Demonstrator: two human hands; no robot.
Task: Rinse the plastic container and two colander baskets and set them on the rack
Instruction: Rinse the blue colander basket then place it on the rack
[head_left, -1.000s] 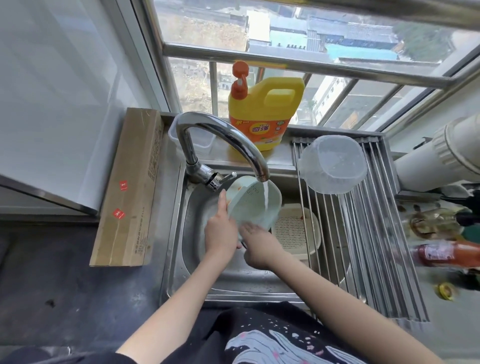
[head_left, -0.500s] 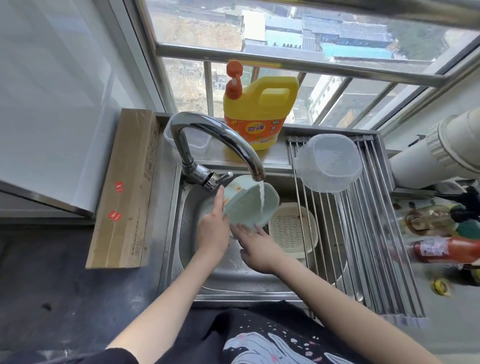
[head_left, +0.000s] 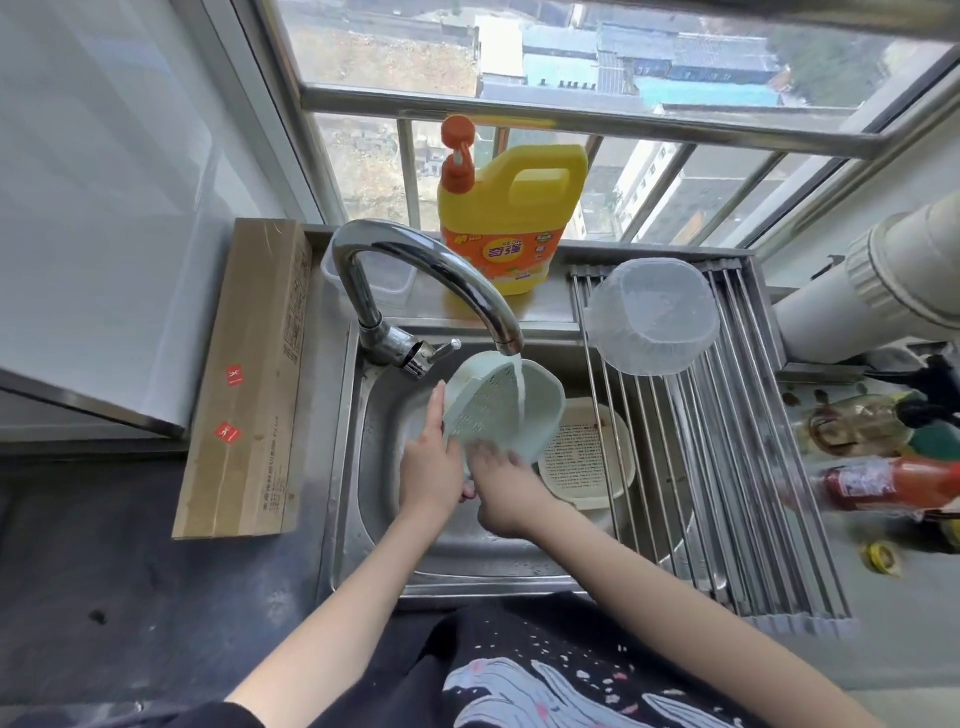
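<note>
A pale green colander basket (head_left: 493, 410) is tilted under the running faucet (head_left: 431, 280), its perforated inside facing me, water streaming into it. My left hand (head_left: 431, 467) grips its left rim. My right hand (head_left: 506, 488) holds its lower edge. A beige colander basket (head_left: 587, 452) lies in the sink to the right, with reddish residue at its far rim. A clear plastic container (head_left: 652, 317) rests upside down on the roll-up rack (head_left: 727, 467) at its far end.
A yellow detergent jug (head_left: 514, 218) stands on the sill behind the faucet. A cardboard box (head_left: 249, 384) lies left of the sink (head_left: 379, 519). Bottles (head_left: 893, 483) and a white pipe (head_left: 883, 291) crowd the right side. A small clear tub (head_left: 395, 280) sits behind the faucet.
The green basket has turned in both hands under the stream, showing more of its perforated inside. The view has shifted slightly.
</note>
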